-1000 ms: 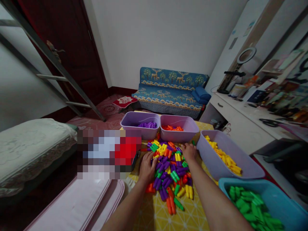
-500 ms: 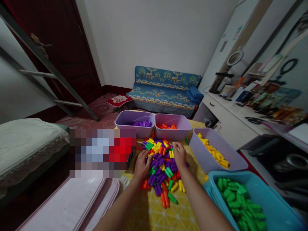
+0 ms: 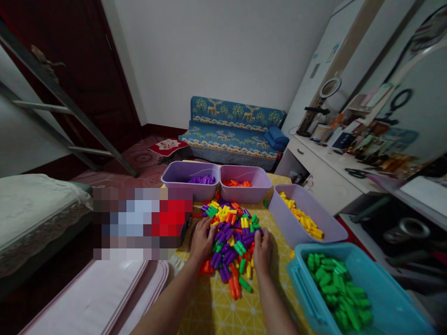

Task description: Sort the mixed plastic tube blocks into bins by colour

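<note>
A loose heap of small plastic pieces [image 3: 228, 232], purple, green, yellow and orange, lies on the yellow patterned tablecloth [image 3: 216, 311]. Against the heap's left side rests my left hand [image 3: 201, 239], open, its fingers reaching forward over the edge pieces. My right hand [image 3: 262, 249] is at the right edge, open and slightly curved, with its thumb side touching the pieces. Neither hand shows a piece gripped in it. Behind the heap stand a lilac bin [image 3: 190, 190] with purple pieces and a second lilac bin [image 3: 246, 194] with orange ones.
To the right are a lilac bin [image 3: 284, 218] of yellow pieces and a teal bin [image 3: 310, 288] of green pieces. Pale pink lids [image 3: 87, 298] lie at the left, near a blurred-out patch. A blue sofa [image 3: 230, 128] and a cluttered dresser [image 3: 349, 163] stand beyond.
My right hand has drawn back towards me from the far right of the heap to its near right edge, uncovering green pieces there. My left hand stays by the left side.
</note>
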`<move>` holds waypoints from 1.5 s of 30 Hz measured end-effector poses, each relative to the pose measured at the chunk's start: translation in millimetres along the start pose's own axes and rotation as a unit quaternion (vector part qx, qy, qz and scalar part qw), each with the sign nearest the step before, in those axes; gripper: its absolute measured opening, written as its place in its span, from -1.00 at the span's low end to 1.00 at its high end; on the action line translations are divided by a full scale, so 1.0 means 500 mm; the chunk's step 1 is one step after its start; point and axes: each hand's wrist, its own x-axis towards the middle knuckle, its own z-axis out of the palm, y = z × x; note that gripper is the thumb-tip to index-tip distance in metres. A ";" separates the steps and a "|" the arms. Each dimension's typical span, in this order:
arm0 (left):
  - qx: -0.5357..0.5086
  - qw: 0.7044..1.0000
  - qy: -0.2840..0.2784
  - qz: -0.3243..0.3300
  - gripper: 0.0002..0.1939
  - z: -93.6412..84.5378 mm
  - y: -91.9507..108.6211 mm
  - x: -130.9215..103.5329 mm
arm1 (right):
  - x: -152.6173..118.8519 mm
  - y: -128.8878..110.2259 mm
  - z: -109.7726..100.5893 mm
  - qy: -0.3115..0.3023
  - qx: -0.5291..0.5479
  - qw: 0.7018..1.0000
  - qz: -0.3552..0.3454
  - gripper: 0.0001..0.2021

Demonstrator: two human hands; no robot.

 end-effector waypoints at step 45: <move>-0.033 0.998 0.054 -0.002 -0.68 -0.001 -0.004 0.001 | 0.055 0.025 0.021 -0.034 -0.419 0.890 -0.175 -0.45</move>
